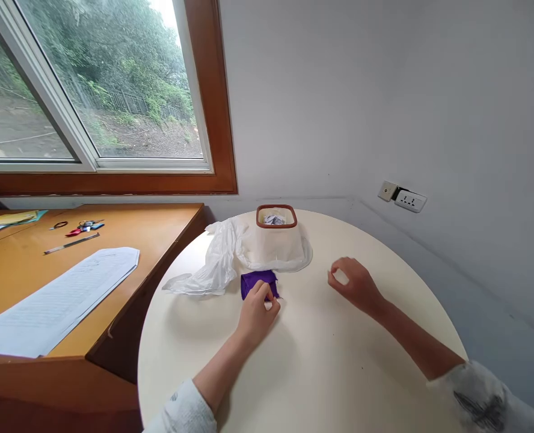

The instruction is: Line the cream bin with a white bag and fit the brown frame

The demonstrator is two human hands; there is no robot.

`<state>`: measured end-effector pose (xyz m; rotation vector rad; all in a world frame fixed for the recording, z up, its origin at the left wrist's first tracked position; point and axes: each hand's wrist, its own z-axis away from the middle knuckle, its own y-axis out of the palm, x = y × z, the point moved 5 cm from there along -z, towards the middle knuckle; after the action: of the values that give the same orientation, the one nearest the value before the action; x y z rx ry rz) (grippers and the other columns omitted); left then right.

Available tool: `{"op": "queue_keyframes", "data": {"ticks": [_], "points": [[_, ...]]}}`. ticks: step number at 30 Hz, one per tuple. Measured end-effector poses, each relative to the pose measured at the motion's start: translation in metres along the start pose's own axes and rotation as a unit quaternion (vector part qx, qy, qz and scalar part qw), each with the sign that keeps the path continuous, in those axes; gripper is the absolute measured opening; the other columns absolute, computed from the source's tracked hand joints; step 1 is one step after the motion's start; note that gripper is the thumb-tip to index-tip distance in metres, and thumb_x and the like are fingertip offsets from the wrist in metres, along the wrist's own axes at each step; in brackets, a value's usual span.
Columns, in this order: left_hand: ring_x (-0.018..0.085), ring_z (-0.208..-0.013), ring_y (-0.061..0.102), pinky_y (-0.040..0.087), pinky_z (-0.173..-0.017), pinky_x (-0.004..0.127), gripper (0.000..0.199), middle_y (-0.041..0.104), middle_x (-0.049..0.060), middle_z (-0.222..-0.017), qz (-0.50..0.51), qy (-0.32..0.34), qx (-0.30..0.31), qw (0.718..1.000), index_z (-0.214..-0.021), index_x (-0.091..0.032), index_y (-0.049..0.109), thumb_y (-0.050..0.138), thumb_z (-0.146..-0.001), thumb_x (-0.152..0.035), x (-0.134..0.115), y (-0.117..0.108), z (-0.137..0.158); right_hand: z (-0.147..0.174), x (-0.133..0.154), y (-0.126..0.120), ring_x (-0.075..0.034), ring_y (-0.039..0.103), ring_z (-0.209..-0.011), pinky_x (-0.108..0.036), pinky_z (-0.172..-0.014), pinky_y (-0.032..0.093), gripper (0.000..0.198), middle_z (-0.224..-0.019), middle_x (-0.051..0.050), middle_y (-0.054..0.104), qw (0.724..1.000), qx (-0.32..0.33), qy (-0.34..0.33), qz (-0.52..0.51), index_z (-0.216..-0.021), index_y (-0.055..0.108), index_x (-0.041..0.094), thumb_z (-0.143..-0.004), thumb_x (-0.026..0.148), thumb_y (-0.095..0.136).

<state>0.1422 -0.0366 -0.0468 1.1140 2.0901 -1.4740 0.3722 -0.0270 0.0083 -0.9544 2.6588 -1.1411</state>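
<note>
A small piece of purple cloth [249, 281] with frayed edges lies on the round table, its near part hidden by my left hand [257, 316]. That hand is curled in a pinch over the cloth's near right edge; I cannot tell whether the fingers grip the cloth or a loose thread. Off to the right, my right hand [355, 285] hovers above the tabletop, with thumb and forefinger brought together in a ring. Anything between those fingertips is too small to make out. Just behind the cloth stands a bin [271, 245] with a brown rim, lined with a white plastic bag [222, 255].
Crumpled paper [275, 220] shows inside the bin. The pale round table [321, 373] adjoins a wooden desk [159, 231] on the left. On the desk lie paper sheets [68, 300], a pen [71, 243] and keys [86, 225]. Wall sockets [410, 200] are at right.
</note>
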Motion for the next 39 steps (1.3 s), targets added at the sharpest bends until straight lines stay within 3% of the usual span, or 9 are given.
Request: {"op": "queue_keyframes", "data": {"ticks": [7,13,24,28,33,39], "points": [[0.013,-0.065,0.045,0.036,-0.058,0.024,0.015,0.043,-0.002,-0.071,0.001,-0.003,-0.006,1.0,-0.065,-0.02,0.034,0.044,-0.071,-0.01,0.001,-0.002,0.0,-0.08,0.009,0.003,-0.014,0.05,-0.065,-0.028,-0.065,0.038,0.01,-0.068,0.0,0.056,0.999,-0.05,-0.015,-0.003,-0.069,0.045,0.021,-0.076,0.015,0.048],[0.012,-0.064,0.044,0.039,-0.059,0.023,0.015,0.042,-0.002,-0.072,0.012,0.001,-0.012,1.0,-0.065,-0.021,0.035,0.044,-0.071,-0.01,0.005,0.0,0.0,-0.113,0.021,0.011,-0.014,0.049,-0.065,-0.028,-0.068,0.038,0.012,-0.068,0.001,0.056,0.998,-0.059,-0.019,-0.028,-0.068,0.044,0.022,-0.077,0.015,0.049],[0.012,-0.063,0.04,0.04,-0.06,0.023,0.017,0.042,-0.002,-0.071,0.01,0.006,-0.003,1.0,-0.064,-0.02,0.034,0.043,-0.069,-0.008,0.003,0.0,0.0,-0.125,0.028,0.03,-0.015,0.049,-0.067,-0.029,-0.069,0.039,0.013,-0.069,0.001,0.055,0.999,-0.033,-0.01,-0.041,-0.068,0.045,0.022,-0.081,0.02,0.049],[0.012,-0.064,0.042,0.04,-0.061,0.024,0.015,0.044,-0.001,-0.073,0.01,0.011,0.003,1.0,-0.064,-0.02,0.037,0.044,-0.072,-0.009,0.003,0.001,0.0,-0.127,0.03,0.039,-0.018,0.052,-0.079,-0.032,-0.076,0.039,0.002,-0.082,-0.002,0.06,0.999,0.007,-0.004,-0.041,-0.082,0.052,0.022,-0.081,0.022,0.05],[0.012,-0.066,0.045,0.043,-0.063,0.025,0.012,0.047,0.0,-0.076,0.011,0.009,0.007,1.0,-0.066,-0.02,0.042,0.045,-0.074,-0.011,0.004,0.003,-0.001,-0.125,0.029,0.054,-0.022,0.05,-0.104,-0.037,-0.088,0.036,0.031,-0.113,-0.006,0.059,0.998,0.064,-0.003,-0.018,-0.113,0.05,0.023,-0.082,0.025,0.05],[0.015,-0.074,0.052,0.046,-0.07,0.029,0.009,0.052,0.003,-0.084,-0.013,0.005,0.008,1.0,-0.074,-0.02,0.053,0.047,-0.077,-0.014,0.005,0.001,-0.001,-0.119,0.025,0.076,-0.019,0.051,-0.11,-0.037,-0.093,0.032,0.035,-0.119,-0.008,0.059,0.992,0.125,0.009,0.01,-0.119,0.051,0.018,-0.09,0.018,0.032]]}}
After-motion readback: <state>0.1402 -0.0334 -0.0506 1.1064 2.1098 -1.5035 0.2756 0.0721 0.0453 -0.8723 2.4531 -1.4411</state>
